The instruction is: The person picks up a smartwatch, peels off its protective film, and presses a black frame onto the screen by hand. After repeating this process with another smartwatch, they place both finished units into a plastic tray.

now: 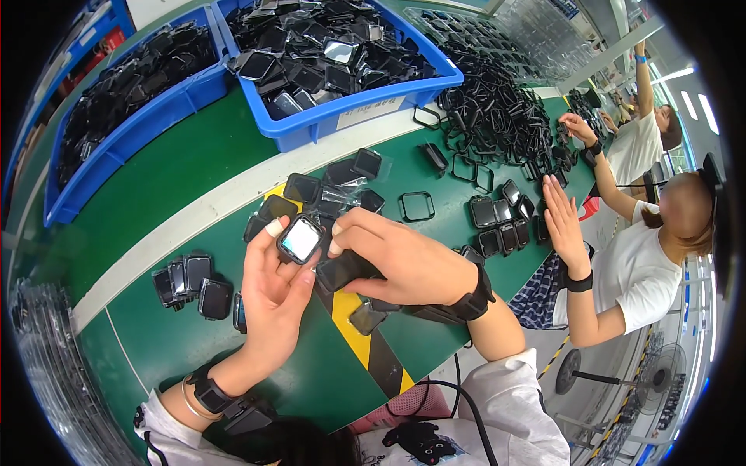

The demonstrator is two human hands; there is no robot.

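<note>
Square screen piece (300, 240) pinched in left hand (272, 299) fingers, right hand (404, 264) fingers gripping half-hidden black piece (342, 270)

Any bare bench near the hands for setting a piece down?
Free: green mat between the blue bins and the white stripe; also mat below the left hand, beside the yellow-black stripe. Crowded: square parts just above both hands, frame heap to the right, small stack at left.

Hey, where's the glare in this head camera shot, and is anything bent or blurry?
Head view: glare whitens the square part held in the left hand; bin edges bow from fisheye distortion; corners go black; the co-worker at right has a blurred face.
</note>
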